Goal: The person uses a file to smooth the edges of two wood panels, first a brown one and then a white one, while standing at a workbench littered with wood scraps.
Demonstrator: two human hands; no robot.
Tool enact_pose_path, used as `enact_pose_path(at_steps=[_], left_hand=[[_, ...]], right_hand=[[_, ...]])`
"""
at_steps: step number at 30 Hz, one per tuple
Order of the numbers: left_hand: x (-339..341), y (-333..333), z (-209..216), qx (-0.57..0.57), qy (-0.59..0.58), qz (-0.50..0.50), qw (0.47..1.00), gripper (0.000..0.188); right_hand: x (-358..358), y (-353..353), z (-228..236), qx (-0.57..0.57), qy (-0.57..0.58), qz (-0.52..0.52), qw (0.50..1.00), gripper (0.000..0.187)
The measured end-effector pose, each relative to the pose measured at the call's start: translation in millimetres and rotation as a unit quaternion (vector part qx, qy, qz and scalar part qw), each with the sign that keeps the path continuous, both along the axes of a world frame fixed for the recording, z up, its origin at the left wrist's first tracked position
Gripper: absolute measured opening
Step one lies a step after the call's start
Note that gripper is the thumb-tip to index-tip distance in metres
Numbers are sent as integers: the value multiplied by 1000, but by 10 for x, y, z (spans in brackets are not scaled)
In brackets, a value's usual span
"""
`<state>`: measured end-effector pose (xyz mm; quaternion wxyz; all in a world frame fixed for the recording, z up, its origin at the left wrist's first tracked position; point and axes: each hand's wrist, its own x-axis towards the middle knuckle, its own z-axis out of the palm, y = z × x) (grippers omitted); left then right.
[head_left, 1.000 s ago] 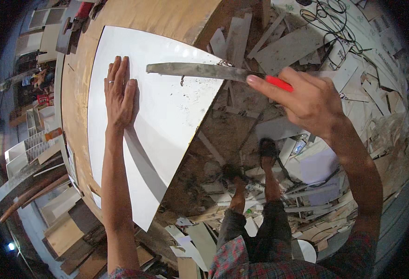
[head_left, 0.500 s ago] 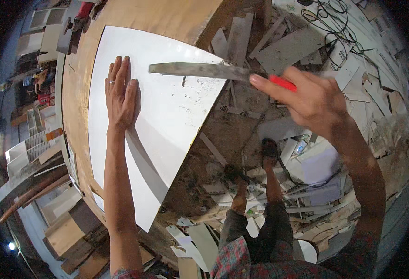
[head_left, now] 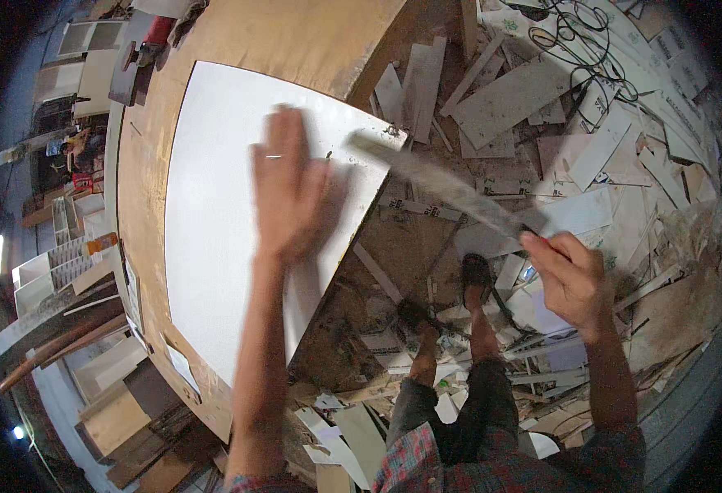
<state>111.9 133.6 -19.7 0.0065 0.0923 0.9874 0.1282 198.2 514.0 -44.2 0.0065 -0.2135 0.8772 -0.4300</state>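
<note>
A white panel (head_left: 213, 189) with a pointed near corner lies on the wooden workbench (head_left: 295, 37). Dark crumbs dot its right-hand edge. My left hand (head_left: 287, 193), blurred by motion, is spread flat over the panel with its fingers stretched out and a ring on one finger. Whether the palm presses on the surface I cannot tell. In my right hand (head_left: 570, 275), closed around its handle end, is a long flat metal file (head_left: 451, 185). The file slants up and left, its blurred tip over the panel's right edge; its handle is mostly hidden by my fingers.
Offcuts and scrap boards (head_left: 513, 103) litter the floor right of the bench. Black cable (head_left: 574, 37) lies coiled at the far right. A red-bodied power tool (head_left: 155, 33) rests at the bench's far left. Stacked wood pieces (head_left: 114, 403) stand left of the bench. My feet are among scraps.
My left hand has slid right across the panel, toward its edge. My right hand has dropped nearer to me, and the file has swung from nearly level to slanting, its tip moving right.
</note>
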Motion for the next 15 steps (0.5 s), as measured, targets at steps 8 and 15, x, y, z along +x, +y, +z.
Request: enact_pose_path(at_steps=[8,15], left_hand=[[789,960,364,306,-95,-174,931,25],[524,1141,153,22,-4,-83,996,71]], right_hand=[[1301,1123,-455,-108,-113,-263,952,30],[1283,907,-595,-293,-271,-294,868,38]])
